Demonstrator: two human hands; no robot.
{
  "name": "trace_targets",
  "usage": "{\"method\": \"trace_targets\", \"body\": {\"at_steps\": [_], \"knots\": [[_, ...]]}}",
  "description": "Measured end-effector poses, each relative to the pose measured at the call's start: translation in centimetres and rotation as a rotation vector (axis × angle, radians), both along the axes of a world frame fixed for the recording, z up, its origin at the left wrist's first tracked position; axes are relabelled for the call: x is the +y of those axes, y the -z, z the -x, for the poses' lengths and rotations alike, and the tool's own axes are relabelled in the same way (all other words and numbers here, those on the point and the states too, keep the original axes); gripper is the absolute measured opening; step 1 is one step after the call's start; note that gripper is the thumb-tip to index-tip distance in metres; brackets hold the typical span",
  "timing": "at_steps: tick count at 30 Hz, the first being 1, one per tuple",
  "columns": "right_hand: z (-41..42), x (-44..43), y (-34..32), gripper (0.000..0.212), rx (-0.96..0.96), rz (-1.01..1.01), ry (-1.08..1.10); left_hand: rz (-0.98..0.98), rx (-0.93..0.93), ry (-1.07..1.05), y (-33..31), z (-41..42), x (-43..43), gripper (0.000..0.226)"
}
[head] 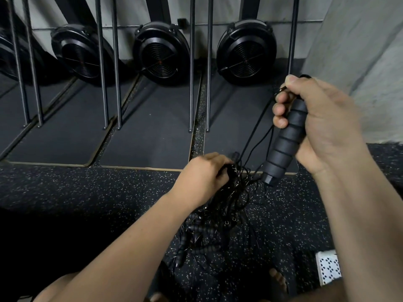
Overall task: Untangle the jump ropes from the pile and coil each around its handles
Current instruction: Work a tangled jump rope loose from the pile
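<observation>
My right hand [320, 125] is shut on a black ribbed foam jump-rope handle [283, 144], held up and tilted, its lower end pointing down-left. Thin black cords [257, 136] run from its top end down into the tangle. My left hand [205, 175] is lower, at the centre, its fingers closed on a bunch of black cords [233, 182] at the top of the pile. The pile of tangled ropes [209, 232] hangs down to the speckled floor, with several more black foam handles [185, 240] mixed into it.
Dark mats [148, 138] lie on the speckled rubber floor [87, 192]. Behind them, rowing machines with round black flywheel housings [161, 55] and thin metal legs [192, 83] stand on end against the wall. A white patterned box [329, 269] sits at lower right. My feet [279, 280] show at the bottom.
</observation>
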State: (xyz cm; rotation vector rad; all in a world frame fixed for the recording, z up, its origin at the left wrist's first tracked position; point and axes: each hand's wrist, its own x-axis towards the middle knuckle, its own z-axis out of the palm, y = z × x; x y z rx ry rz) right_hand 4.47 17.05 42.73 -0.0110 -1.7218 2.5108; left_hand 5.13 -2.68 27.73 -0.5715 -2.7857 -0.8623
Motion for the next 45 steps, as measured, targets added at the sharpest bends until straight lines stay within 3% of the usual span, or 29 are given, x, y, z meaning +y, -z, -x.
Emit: {"method": "trace_targets", "body": {"at_steps": [5, 11, 19, 25, 28, 32, 38, 42, 45], "knots": [[0.1, 0.3, -0.2, 0.017, -0.009, 0.011, 0.038, -0.107, 0.015, -0.01, 0.1, -0.2, -0.1, 0.018], [0.3, 0.6, 0.1, 0.015, -0.007, 0.019, 0.084, -0.211, 0.0, -0.179, -0.6, -0.4, 0.2, 0.007], [0.2, 0.3, 0.2, 0.011, 0.017, 0.022, 0.129, -0.178, -0.176, -0.215, -1.9, -0.3, -1.0, 0.023], [0.0, 0.0, -0.1, 0.011, 0.022, 0.032, 0.102, -0.408, -0.545, -0.02, -2.4, -0.9, -1.7, 0.032], [0.0, -0.2, -0.1, 0.013, 0.02, 0.042, 0.091, -0.346, -0.567, 0.015, -3.0, -1.1, -1.6, 0.037], [0.0, -0.2, -0.2, 0.014, 0.019, 0.042, 0.081, -0.441, -0.638, 0.006, -3.4, -1.5, -0.9, 0.045], [-0.1, -0.4, -0.1, 0.017, 0.014, 0.044, 0.058, -0.331, -0.695, -0.006, -3.0, -0.9, -0.3, 0.045], [-0.2, -0.6, -0.1, 0.015, 0.017, 0.047, 0.045, -0.15, -0.559, -0.02, -2.6, -0.4, -0.2, 0.046], [-0.2, -0.5, -0.2, 0.013, 0.018, 0.049, 0.047, -0.129, -0.494, -0.032, -2.3, -0.5, -0.2, 0.044]]}}
